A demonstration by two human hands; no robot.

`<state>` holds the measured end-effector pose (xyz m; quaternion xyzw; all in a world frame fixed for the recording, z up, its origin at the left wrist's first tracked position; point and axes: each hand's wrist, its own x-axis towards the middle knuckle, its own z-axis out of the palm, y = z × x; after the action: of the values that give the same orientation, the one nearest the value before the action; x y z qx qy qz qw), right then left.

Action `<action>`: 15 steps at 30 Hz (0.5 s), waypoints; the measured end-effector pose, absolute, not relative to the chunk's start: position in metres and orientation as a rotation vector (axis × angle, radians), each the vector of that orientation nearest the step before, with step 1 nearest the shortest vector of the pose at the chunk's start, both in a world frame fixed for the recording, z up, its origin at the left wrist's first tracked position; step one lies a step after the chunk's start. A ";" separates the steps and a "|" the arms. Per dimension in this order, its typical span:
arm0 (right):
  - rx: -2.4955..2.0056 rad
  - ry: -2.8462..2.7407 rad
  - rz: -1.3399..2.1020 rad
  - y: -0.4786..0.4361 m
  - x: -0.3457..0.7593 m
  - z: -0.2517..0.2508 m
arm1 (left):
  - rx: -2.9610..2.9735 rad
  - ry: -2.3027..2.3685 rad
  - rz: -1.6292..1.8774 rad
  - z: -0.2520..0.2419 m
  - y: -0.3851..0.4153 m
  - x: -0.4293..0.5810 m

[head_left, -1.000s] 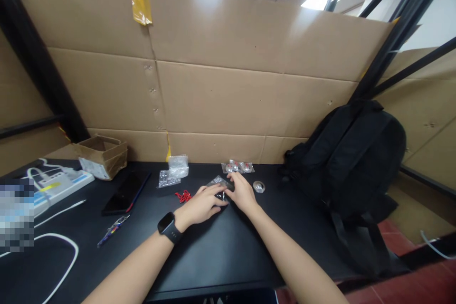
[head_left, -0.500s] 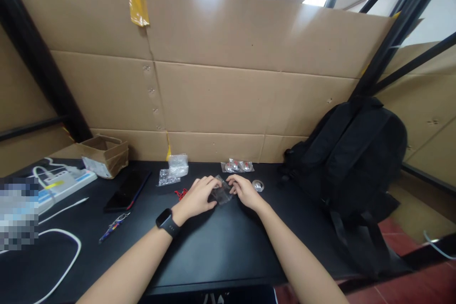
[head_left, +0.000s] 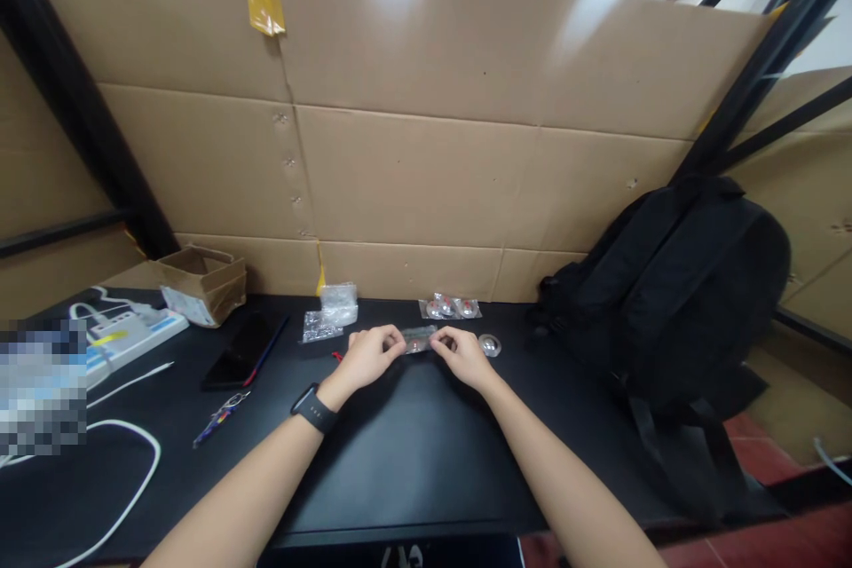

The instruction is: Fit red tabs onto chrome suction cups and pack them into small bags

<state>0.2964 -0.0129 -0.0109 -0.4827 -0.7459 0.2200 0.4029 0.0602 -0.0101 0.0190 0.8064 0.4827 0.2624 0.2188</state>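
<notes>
A small clear plastic bag [head_left: 419, 341] with a red spot on it stretches between my two hands, low over the black table. My left hand [head_left: 368, 357], with a dark watch on its wrist, pinches the bag's left side. The right side is pinched by my right hand [head_left: 464, 357]. What lies inside the bag is too small to make out. Just right of my right hand sits a round silvery disc [head_left: 490, 345]. Something red [head_left: 337, 356] shows partly behind my left hand. Several bagged round silvery pieces with red marks [head_left: 451, 308] lie farther back.
Empty-looking clear bags [head_left: 338, 305] lie at the back left. Farther left are a phone [head_left: 245, 351], a keychain [head_left: 222, 419], an open cardboard box [head_left: 206, 282] and a power strip [head_left: 143, 335] with white cables. A black backpack [head_left: 672, 311] stands right, before a cardboard wall [head_left: 413, 186].
Both hands have closed in a pinch on the bag's sides. The bag now lies stretched flat between them, with a red spot showing. The view has shifted slightly.
</notes>
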 end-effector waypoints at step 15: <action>-1.353 -2.096 0.270 -0.022 0.293 -0.014 | 2.616 1.359 0.797 0.002 -0.028 0.084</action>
<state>0.2931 -0.0216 -0.0145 -0.5124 -0.7938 0.1023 0.3112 0.0843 -0.0276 0.0017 0.8557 0.4447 0.2609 0.0437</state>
